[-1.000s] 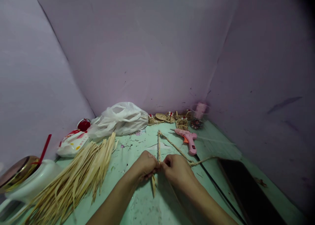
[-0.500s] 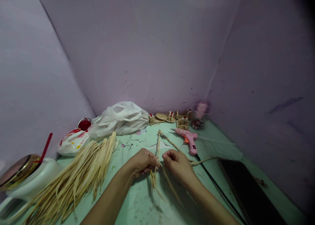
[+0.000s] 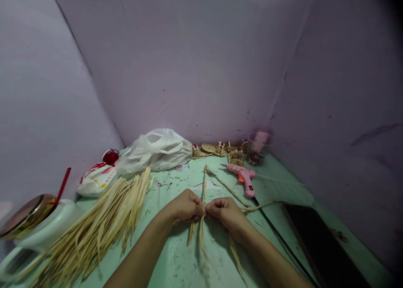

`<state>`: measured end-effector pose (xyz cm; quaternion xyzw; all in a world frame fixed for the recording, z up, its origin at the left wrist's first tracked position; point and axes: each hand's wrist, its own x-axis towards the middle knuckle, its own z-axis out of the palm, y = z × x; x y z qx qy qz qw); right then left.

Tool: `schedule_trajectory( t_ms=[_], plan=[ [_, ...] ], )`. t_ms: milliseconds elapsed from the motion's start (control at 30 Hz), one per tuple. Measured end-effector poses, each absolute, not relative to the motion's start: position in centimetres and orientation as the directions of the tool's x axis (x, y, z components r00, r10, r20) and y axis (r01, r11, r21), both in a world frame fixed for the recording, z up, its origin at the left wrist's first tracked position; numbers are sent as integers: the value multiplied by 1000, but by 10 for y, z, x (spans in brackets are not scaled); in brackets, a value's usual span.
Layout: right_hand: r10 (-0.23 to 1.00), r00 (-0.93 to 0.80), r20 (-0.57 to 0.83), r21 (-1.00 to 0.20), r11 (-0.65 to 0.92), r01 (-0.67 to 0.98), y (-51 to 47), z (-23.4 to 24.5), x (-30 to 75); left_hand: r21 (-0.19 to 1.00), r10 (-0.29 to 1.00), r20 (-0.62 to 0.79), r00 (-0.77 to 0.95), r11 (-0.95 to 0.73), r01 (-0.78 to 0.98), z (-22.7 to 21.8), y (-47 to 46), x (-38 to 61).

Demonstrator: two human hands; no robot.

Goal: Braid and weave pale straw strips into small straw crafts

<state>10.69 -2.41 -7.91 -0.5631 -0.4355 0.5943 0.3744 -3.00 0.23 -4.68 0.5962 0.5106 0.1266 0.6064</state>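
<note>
A thin straw braid runs from the far part of the green table down to my two hands, which meet at its near end. My left hand pinches the braid from the left. Close against it, my right hand is closed on a straw strand, with a loose tail hanging below that hand. More loose strands dangle under the fingertips. From the braid's far end, a second length of braided cord slants right and passes behind my right hand.
Left lies a bundle of dry straw strips, beside a white jug. A plastic bag and small woven pieces stand along the back wall. At right are a pink glue gun, its cord and a dark flat slab.
My right hand has moved left to meet my left hand and now grips a strand. One strand's tail has swung right, under my right wrist. The view has shifted slightly.
</note>
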Motion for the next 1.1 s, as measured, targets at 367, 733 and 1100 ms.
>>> schedule_trajectory(
  t_ms=[367,733,1100],
  plan=[
    [943,-6,-332,-941,-331,65,-25,-87,102,549,776,-533,338,14,836,-9,9,-86],
    [939,-40,-342,-939,-340,50,-25,-91,102,359,940,63,-335,292,887,-23,37,-160],
    [946,-44,-322,-946,-319,62,-23,-95,103,171,945,-16,-326,324,930,-43,46,-134]
  ],
)
